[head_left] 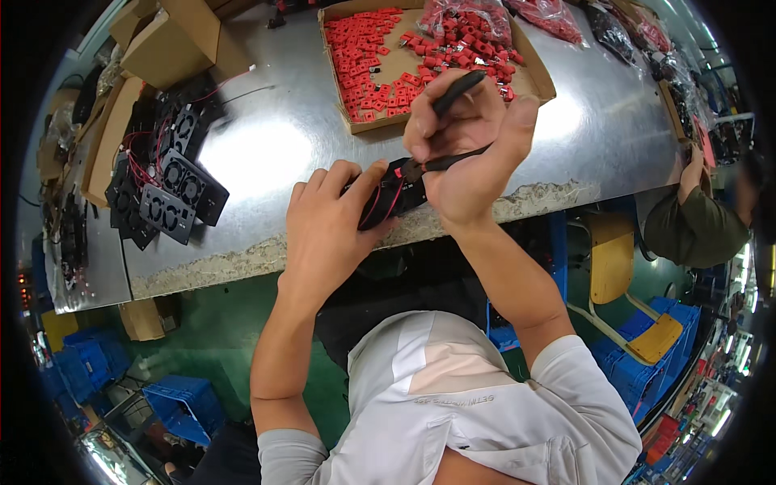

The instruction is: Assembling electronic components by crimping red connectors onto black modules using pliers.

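Observation:
My left hand [325, 222] grips a black fan housing [414, 192] near the front edge of the metal table. Thin red wires loop across the housing. Dark-handled pliers [455, 159] lie in my right hand [478, 179], their two handles spread wide between fingers and palm. The jaws of the pliers are at the housing's upper side, beside a small red piece [398, 172]. Whether the jaws touch that piece, I cannot tell. My left fingers hide part of the housing.
Ahead stands a shallow cardboard box [386, 121] of small red parts, some bagged. Black fan units [168, 208] with red wires pile up at left, beside an open carton [174, 44]. A co-worker's sleeve [695, 226] shows at right, near a yellow chair [612, 259].

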The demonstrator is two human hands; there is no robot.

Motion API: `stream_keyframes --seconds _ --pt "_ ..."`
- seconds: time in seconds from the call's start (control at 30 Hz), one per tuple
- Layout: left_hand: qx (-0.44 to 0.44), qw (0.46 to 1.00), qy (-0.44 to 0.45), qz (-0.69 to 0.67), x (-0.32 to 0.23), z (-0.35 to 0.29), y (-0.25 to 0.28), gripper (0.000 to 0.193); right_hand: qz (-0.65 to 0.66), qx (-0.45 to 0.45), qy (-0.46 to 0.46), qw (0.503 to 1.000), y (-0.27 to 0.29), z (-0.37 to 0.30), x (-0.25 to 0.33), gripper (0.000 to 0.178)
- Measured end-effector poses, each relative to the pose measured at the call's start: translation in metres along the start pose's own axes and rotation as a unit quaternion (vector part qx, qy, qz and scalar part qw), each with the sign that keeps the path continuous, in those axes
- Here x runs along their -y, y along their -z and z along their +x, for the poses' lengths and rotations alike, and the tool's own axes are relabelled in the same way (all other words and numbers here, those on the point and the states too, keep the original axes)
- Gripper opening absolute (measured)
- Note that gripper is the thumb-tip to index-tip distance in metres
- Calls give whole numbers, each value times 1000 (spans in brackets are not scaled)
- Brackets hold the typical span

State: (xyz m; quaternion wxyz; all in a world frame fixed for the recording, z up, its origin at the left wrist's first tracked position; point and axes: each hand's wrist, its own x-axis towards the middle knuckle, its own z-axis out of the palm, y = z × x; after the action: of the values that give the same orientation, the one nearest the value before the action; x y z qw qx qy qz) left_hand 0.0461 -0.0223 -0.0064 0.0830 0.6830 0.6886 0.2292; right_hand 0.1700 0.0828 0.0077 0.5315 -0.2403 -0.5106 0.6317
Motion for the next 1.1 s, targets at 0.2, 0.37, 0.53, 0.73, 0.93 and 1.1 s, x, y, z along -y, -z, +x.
stream_keyframes --seconds 0.2,0.37,0.53,0.73,0.93,1.1 --pt "-8 993 12 -120 11 1 -3 65 112 99 70 986 11 6 15 103" --pt "5 994 25 -109 9 -1 -5 63 167 97 55 980 15 10 5 101" --pt "13 996 34 -80 6 -2 -5 63 172 90 58 979 12 8 -1 97" --pt "18 996 40 -72 7 -3 -6 63 111 87 51 989 10 9 -6 94" --pt "9 997 32 -74 8 -2 -7 64 111 102 48 987 10 11 -8 93" --pt "3 997 26 -68 8 -3 -7 65 69 101 53 991 6 12 -4 92"
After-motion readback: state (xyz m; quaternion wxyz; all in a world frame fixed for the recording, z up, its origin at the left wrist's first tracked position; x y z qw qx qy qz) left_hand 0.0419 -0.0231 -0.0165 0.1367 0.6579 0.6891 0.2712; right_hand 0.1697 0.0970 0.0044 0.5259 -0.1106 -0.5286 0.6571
